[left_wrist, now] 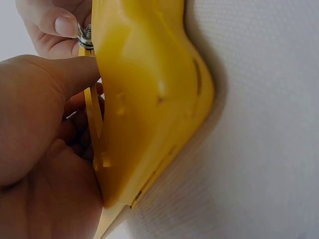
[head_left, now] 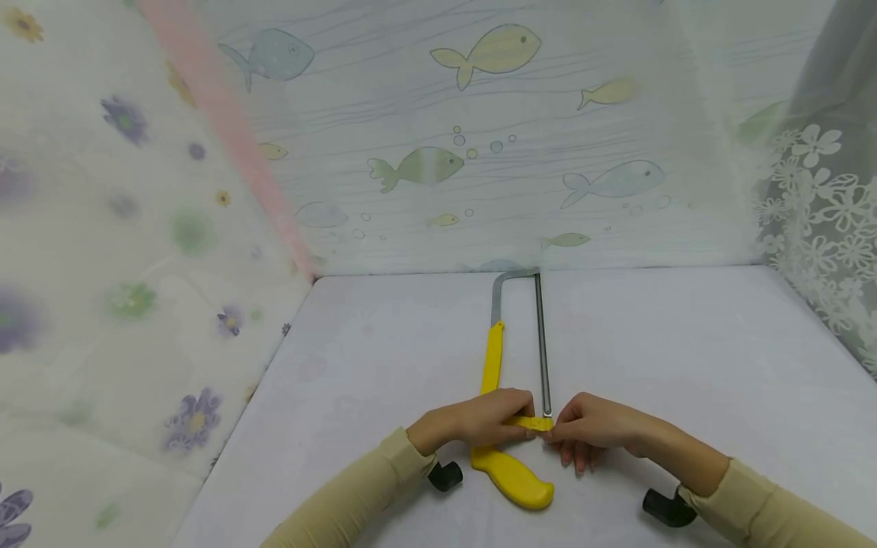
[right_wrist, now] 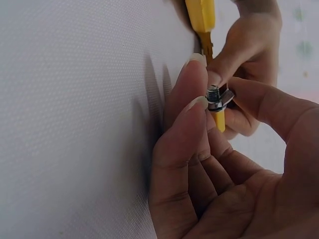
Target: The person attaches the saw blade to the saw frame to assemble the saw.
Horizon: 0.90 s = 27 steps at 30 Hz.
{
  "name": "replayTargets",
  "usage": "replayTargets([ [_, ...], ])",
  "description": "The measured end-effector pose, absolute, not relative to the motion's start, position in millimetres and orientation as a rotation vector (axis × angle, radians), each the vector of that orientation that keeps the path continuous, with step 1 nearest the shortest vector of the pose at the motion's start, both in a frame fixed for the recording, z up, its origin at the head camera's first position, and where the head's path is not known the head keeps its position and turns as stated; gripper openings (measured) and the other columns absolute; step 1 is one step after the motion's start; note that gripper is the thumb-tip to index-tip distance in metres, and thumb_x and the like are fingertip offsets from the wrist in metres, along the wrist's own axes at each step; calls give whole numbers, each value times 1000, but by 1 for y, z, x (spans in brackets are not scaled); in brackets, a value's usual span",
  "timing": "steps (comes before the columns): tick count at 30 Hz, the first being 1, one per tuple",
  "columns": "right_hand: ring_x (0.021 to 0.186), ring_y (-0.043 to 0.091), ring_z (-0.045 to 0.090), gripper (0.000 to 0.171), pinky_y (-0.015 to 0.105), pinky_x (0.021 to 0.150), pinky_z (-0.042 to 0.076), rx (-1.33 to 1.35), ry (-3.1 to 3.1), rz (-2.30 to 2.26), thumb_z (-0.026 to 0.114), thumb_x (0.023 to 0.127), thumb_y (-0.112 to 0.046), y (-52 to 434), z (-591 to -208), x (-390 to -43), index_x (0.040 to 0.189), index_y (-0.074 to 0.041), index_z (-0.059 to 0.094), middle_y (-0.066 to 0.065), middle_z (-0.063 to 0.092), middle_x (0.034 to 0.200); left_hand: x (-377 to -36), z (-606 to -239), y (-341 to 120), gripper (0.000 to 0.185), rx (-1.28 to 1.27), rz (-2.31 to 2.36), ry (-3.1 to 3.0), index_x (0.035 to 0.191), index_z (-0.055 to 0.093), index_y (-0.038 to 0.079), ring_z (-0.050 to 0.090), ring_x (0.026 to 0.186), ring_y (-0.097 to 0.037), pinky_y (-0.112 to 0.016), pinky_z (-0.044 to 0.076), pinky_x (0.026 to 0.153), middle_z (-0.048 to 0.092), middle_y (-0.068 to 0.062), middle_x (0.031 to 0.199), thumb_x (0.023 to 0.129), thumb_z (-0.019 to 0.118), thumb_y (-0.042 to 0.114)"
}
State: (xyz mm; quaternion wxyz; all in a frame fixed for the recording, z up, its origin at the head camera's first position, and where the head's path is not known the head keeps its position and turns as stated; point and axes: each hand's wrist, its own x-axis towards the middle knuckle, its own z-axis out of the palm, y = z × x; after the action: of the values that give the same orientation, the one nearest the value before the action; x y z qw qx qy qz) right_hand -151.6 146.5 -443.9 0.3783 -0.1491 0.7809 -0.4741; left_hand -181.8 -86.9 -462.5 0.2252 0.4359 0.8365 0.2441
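Observation:
A hacksaw with a yellow handle (head_left: 510,476) (left_wrist: 149,99) and a grey metal frame (head_left: 503,285) lies flat on the white table (head_left: 685,358), its blade (head_left: 543,342) running away from me. My left hand (head_left: 479,418) (left_wrist: 45,149) grips the yellow handle part near the blade's near end. My right hand (head_left: 589,430) (right_wrist: 219,164) pinches the metal wing nut (right_wrist: 218,99) (left_wrist: 85,36) on the threaded bolt at that end, thumb and fingertips around it. Both sleeves are beige.
Curtains enclose the table: a fish-print one (head_left: 479,152) at the back, a flower-print one (head_left: 123,266) on the left, lace (head_left: 822,228) on the right. Black wrist camera mounts (head_left: 445,476) (head_left: 664,508) sit by each forearm.

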Motion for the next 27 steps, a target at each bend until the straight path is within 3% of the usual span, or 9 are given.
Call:
replayTargets([
  [14,61,14,63,21,24,54,49,-456,1876,-1309,69,97,-18,154,-447,-157,101,2,71,9,71,82,-182,-463,-88,12,1186,664,2310,106,56,12,46,80,-3,-14,40,72,54,6,89,103,63,21],
  [21,76,19,69,21,29,70,59,-496,1722,-1394,66,98,-10,160,-452,-163,106,9,69,15,73,92,-182,-463,-87,12,1193,663,2307,105,56,12,45,80,-4,-14,38,71,54,5,89,104,63,21],
  [27,88,22,73,24,33,80,60,-513,1591,-1461,64,100,-6,165,-458,-168,110,15,65,23,73,100,-182,-461,-86,11,1191,664,2310,105,56,12,46,80,-4,-14,38,71,54,5,88,104,63,21],
])
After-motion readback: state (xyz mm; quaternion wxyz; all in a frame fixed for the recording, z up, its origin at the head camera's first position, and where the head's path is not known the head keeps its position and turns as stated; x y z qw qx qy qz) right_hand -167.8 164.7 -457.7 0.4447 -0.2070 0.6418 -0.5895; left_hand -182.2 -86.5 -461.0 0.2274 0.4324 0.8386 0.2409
